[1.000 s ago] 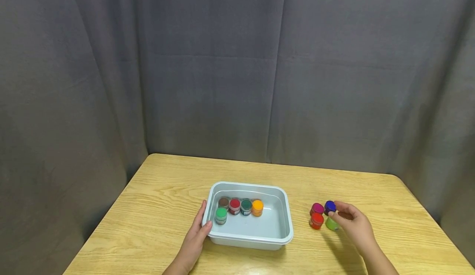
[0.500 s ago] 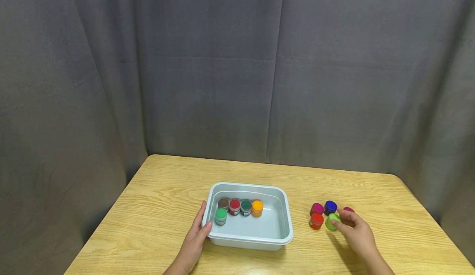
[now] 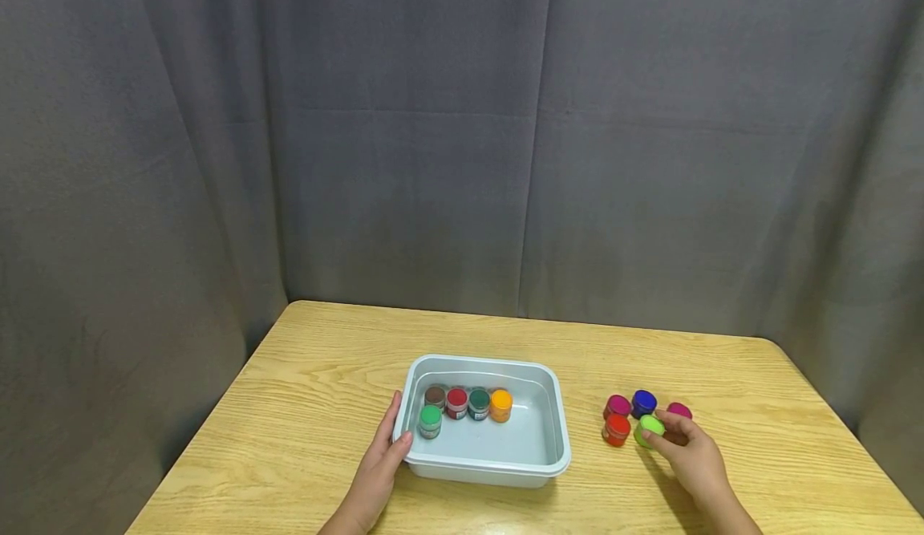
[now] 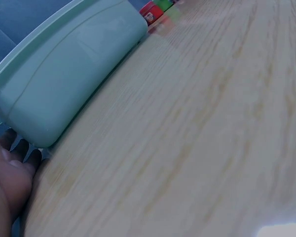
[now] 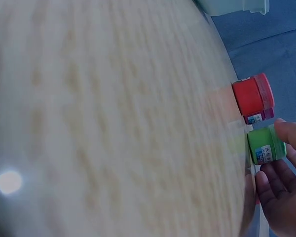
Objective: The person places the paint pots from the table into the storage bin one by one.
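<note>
My left hand (image 3: 377, 461) grips the left side of a pale grey plastic bin (image 3: 498, 473), thumb over the rim and fingers along the outer wall. Inside the bin stand paint jars: brown (image 3: 435, 395), dark red (image 3: 456, 401), dark green (image 3: 479, 403) and orange (image 3: 501, 404) in a row, with a green one (image 3: 430, 420) in front. On the right, my right hand (image 3: 695, 456) pinches a lime green paint jar (image 5: 266, 144) between thumb and fingers; the jar is upright at the tabletop.
Around the lime jar stand a red jar (image 3: 617, 429), a magenta jar (image 3: 617, 407), a blue jar (image 3: 644, 403) and another magenta jar (image 3: 679, 412), partly hidden behind my right hand. The wooden table (image 3: 346, 342) ends at a grey curtain (image 3: 404, 198).
My right hand has shifted from beside the blue jar toward the lime jar and closed its thumb and fingers on it. The far right magenta jar has come into view. My left hand stays put.
</note>
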A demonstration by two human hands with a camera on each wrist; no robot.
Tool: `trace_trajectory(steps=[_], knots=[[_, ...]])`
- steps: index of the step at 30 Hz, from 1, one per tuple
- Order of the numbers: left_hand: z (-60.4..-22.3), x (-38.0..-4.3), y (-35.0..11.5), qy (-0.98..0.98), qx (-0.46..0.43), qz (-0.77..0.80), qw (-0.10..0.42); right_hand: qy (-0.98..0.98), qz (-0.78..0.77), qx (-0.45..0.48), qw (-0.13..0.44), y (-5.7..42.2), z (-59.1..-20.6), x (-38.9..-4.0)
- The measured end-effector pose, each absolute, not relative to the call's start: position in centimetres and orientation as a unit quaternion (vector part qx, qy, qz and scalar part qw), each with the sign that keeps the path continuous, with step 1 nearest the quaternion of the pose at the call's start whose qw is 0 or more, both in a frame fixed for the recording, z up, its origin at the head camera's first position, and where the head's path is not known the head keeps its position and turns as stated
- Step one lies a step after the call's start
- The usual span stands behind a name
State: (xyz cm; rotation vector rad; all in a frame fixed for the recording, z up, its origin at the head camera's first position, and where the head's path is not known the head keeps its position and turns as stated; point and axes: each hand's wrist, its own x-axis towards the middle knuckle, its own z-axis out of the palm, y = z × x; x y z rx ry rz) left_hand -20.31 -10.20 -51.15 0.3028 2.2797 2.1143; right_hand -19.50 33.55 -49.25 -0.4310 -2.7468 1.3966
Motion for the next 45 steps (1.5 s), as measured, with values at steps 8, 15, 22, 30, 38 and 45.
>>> trace_trajectory(steps=[8, 15, 22, 30, 38, 45], knots=[[-51.2, -20.2, -10.2, 0.734, 0.096, 0.672, 0.007, -0.882, 0.449, -0.144, 0.011, 33.6, -49.4, -19.6], [-51.3, -20.2, -10.2, 0.731, 0.095, 0.676, 0.007, -0.882, 0.447, -0.146, 0.008, 33.6, -49.4, -19.6], [-51.2, -20.3, -10.2, 0.732, 0.095, 0.674, 0.007, -0.884, 0.445, -0.147, 0.009, 33.6, -49.1, -19.5], [-51.0, -20.3, -10.2, 0.731, 0.099, 0.675, 0.008, -0.876, 0.460, -0.146, 0.000, 33.6, -48.1, -19.6], [-51.1, -20.4, -10.2, 0.730, 0.100, 0.676, 0.008, -0.880, 0.456, -0.132, 0.011, 32.9, -46.5, -19.6], [-51.2, -20.4, -10.2, 0.730, 0.099, 0.676, 0.008, -0.879, 0.463, -0.109, 0.014, 31.4, -44.6, -19.2]])
